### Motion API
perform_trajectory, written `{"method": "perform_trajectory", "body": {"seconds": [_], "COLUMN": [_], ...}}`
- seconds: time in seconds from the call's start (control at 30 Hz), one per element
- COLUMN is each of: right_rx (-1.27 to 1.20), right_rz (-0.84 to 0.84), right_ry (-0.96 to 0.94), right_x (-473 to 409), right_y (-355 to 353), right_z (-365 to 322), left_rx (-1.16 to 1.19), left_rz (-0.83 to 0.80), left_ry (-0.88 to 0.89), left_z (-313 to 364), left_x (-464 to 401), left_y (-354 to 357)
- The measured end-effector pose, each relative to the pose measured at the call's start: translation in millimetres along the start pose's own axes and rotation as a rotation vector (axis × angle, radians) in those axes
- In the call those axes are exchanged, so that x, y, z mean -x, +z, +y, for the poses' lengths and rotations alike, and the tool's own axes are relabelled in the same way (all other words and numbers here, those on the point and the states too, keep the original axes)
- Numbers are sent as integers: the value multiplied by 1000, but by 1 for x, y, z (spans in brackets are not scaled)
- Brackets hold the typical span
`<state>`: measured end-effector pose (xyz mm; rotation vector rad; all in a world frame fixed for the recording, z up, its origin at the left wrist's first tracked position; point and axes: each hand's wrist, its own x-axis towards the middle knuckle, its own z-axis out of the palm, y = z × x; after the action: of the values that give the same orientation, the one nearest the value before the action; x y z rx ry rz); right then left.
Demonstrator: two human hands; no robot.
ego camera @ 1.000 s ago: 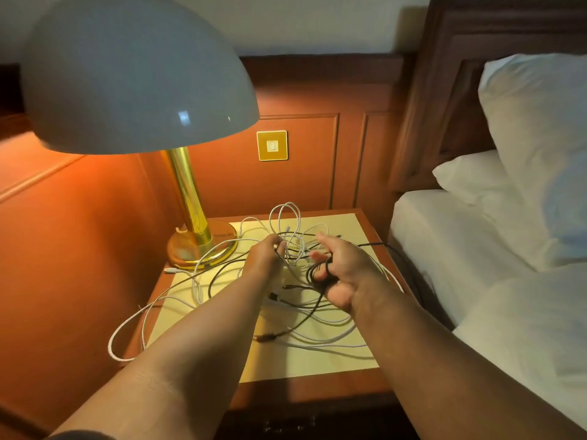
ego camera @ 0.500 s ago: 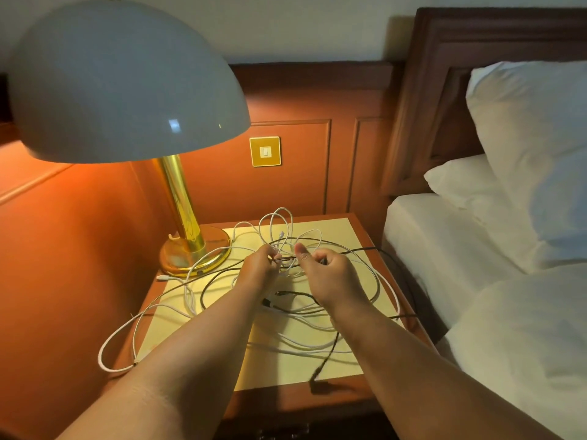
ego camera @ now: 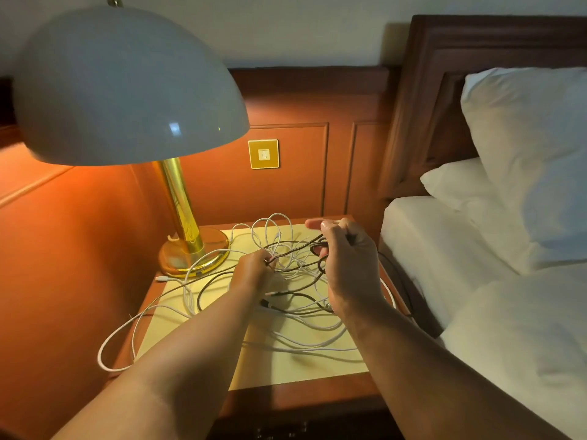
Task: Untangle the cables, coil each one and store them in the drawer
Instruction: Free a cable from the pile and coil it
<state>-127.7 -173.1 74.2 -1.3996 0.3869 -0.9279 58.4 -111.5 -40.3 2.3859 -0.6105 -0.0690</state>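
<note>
Tangle of cables [ego camera: 286, 281] is spread mid-nightstand [ego camera: 305, 369], loops spilling over its left edge. A dark cable [ego camera: 298, 246] is pinched by the left hand [ego camera: 254, 271] and gripped by the right hand [ego camera: 346, 265], held apart. Probably best fed out slowly, not yanked.

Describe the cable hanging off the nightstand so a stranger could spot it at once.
Start at the brass lamp on the nightstand. From the tangle beside its base, one white cable runs toward the front left corner. It alone droops over the edge in a wide loop.

Two bare forearms, left hand [ego camera: 254, 271], right hand [ego camera: 349, 265], no sleeves visible
</note>
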Motion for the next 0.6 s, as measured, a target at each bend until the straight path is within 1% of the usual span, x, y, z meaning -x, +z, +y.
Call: {"method": "perform_trajectory", "body": {"seconds": [0.07,0.2,0.3,0.37,0.43,0.47,0.53,0.6], "right_rx": [34,151,241,283,323,344,403,492], "right_rz": [16,51,46,-8,-108,-162,-261,-336], "right_ry": [-11,0,111,209,317,363,411,410], "right_x": [0,0,3,5,10,12,18,24], "right_y": [-1,-6,-12,-12,-11,-10,-7,-3], "right_z": [0,7,7,5,1,-1,-7,-13], "left_rx": [45,20,44,24,-16,-36,-119,-235], "left_rz": [45,88,111,167,221,221,142,35], "left_ry": [38,89,149,271,416,480,567,627], "left_z": [-2,4,13,19,27,30,38,46], "left_x": [2,10,14,17,21,24,35,43], "left_y": [-5,-21,-38,-52,-69,-77,-93,-107]}}
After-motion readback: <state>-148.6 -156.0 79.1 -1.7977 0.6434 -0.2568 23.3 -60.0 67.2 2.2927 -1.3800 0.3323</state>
